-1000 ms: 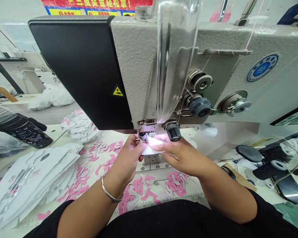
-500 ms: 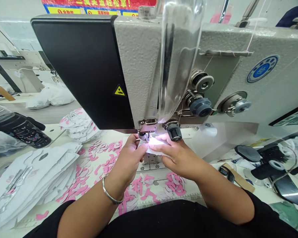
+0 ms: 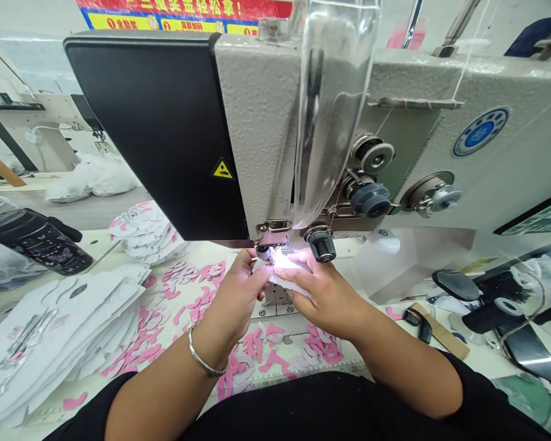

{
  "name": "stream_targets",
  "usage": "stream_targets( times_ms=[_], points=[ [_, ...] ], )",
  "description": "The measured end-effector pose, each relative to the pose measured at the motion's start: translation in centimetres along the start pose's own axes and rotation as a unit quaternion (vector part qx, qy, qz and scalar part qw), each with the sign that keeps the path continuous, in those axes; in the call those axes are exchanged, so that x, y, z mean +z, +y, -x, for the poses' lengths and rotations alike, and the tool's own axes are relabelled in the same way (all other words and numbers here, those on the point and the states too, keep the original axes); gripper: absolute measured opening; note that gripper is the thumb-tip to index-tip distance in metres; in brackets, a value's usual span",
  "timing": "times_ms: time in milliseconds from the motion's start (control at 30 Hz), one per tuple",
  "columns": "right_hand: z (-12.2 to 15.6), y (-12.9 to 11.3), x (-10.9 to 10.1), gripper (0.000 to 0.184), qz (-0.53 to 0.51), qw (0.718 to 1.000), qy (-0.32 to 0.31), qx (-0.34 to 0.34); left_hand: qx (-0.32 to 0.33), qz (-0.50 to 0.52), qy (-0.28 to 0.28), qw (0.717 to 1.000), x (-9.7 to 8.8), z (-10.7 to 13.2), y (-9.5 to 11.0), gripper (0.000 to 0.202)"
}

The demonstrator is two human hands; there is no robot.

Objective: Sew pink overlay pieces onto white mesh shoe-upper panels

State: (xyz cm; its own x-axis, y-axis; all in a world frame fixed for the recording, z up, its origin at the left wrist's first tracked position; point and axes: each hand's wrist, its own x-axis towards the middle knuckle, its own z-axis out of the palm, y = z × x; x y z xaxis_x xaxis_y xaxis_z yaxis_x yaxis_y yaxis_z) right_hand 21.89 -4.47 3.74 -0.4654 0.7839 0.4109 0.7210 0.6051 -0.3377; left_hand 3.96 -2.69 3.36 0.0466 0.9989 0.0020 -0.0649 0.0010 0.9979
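As left hand (image 3: 242,286) pinches fabric (image 3: 285,262), right hand (image 3: 330,293) touches it.

Two hands (image 3: 241,288) (image 3: 328,294), one held piece (image 3: 283,260), one bracelet (image 3: 202,362), two white stacks (image 3: 50,331) (image 3: 152,236)

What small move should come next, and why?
Probably guide the white fabric piece gently under the sewing machine, fingertips clear of the needle: the piece lies in the lit area below the machine head, with the left hand and right hand on opposite sides.
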Motion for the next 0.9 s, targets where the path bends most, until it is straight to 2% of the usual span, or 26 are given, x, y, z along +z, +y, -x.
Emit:
stream_targets(
  times_ms=[400,633,900],
  points=[
    [0.1,0.3,1.7,0.055,0.029,0.995,0.086,-0.04,-0.02,0.014,0.014,1.0,0.2,-0.3,0.7,0.018],
    [0.2,1.3,3.5,0.04,0.025,0.979,0.186,-0.079,-0.028,0.08,0.025,0.996,-0.3,-1.3,0.3,0.014],
    [0.0,2.6,4.1,0.039,0.041,0.978,0.187,-0.087,-0.036,0.092,-0.005,0.995,-0.2,-2.2,0.5,0.011]
  ],
)
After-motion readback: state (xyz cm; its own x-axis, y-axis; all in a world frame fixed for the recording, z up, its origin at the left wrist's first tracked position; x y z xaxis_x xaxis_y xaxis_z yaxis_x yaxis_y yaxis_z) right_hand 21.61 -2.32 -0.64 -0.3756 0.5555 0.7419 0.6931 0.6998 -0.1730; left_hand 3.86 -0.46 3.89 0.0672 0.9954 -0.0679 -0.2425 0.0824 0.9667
